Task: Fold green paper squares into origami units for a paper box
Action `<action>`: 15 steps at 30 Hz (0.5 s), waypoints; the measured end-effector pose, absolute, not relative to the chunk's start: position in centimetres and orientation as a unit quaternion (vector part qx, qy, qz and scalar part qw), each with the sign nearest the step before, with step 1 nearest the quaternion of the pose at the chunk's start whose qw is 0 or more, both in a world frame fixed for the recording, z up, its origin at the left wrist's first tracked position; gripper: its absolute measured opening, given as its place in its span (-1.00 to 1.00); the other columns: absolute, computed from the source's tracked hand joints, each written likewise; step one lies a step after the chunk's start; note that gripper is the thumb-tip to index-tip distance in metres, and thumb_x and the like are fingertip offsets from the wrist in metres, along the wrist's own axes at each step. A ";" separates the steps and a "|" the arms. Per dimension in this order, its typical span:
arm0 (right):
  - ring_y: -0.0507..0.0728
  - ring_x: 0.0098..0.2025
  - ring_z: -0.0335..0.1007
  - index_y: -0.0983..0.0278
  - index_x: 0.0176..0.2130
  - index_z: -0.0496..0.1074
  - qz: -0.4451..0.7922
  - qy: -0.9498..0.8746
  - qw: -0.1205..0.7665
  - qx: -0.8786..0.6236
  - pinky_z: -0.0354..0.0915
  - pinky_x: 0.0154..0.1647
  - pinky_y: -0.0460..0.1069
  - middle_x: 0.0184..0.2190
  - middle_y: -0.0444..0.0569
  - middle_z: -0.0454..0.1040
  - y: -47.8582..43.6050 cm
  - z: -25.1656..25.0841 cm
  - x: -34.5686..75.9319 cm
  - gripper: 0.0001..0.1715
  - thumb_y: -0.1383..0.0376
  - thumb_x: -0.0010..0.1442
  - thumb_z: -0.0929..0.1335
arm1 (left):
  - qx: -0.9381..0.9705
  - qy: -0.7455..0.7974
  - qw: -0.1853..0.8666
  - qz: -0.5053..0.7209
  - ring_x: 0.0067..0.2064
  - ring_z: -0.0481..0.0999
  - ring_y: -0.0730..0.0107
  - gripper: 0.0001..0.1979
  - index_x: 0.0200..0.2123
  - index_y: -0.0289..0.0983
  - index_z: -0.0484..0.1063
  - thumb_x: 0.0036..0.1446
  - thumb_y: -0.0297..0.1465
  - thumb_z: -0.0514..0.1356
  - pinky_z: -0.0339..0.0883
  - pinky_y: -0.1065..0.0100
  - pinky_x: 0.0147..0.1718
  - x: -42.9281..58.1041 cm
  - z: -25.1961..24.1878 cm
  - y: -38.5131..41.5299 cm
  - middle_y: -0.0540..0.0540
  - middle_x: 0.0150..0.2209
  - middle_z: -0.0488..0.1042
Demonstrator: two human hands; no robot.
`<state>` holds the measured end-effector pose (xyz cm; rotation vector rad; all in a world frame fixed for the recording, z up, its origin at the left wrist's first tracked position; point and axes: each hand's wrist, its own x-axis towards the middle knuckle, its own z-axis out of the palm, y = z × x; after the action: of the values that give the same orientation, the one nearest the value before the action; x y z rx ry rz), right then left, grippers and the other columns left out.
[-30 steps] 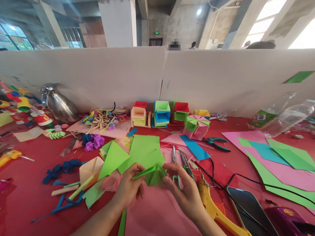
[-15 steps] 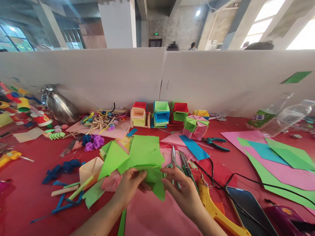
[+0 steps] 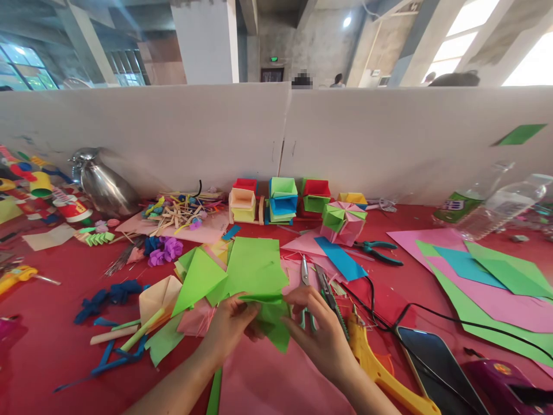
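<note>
Both my hands hold one folded green paper piece just above the red table. My left hand pinches its left side with closed fingers. My right hand grips its right side, thumb on top. The piece hangs down between the hands, its lower corner pointing at a pink sheet beneath. Behind it lie larger green sheets and a green paper triangle. Scissors lie just beyond my right hand.
Small folded paper boxes stand along a white partition. A yellow glue gun, a phone with a black cable and green pliers lie at right. Coloured sheets, plastic bottles, a steel kettle and paper scraps surround the spot.
The green piece has been turned and refolded: a second ago it stood as a raised pointed shape, now it hangs lower between my hands, which have drawn slightly closer together.
</note>
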<state>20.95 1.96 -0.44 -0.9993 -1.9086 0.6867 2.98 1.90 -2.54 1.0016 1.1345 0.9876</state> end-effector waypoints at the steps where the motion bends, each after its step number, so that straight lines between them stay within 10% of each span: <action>1: 0.07 -0.35 0.24 0.22 -0.26 0.33 0.275 -0.764 0.429 -0.396 0.25 -0.41 -0.06 -0.39 -0.07 0.26 2.0 -0.4 21.0 -0.90 0.38 0.15 0.29 | 0.440 0.492 0.616 0.430 -0.67 0.38 0.44 -0.61 -0.43 -0.33 0.40 -0.04 -0.07 0.20 0.22 0.46 -0.64 2.9 -2.6 1.9 0.00 -0.72 0.41; 8: 0.04 -0.35 0.24 0.21 -0.32 0.34 0.309 -0.754 0.407 -0.412 0.27 -0.42 -0.08 -0.27 -0.02 0.26 2.1 -0.6 21.1 -0.89 0.40 0.17 0.25 | 0.431 0.528 0.586 0.438 -0.76 0.06 0.61 -0.90 -0.47 -0.28 0.40 -0.16 -0.40 0.17 -0.15 0.54 -0.74 3.0 -2.5 2.0 0.19 -0.82 0.14; 15: 0.04 -0.30 0.26 0.21 -0.41 0.26 0.251 -0.784 0.416 -0.386 0.27 -0.36 -0.08 -0.26 -0.04 0.24 2.5 -0.5 21.2 -0.81 0.48 0.14 0.22 | 0.425 0.514 0.598 0.444 -0.66 0.16 0.56 -0.91 -0.54 -0.28 0.48 -0.24 -0.43 0.22 0.07 0.49 -0.59 3.2 -1.6 2.1 0.15 -0.75 0.24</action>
<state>21.23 2.49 -0.55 -0.9687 -1.9704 0.6311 3.16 2.08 -1.63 0.9856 1.1925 1.0312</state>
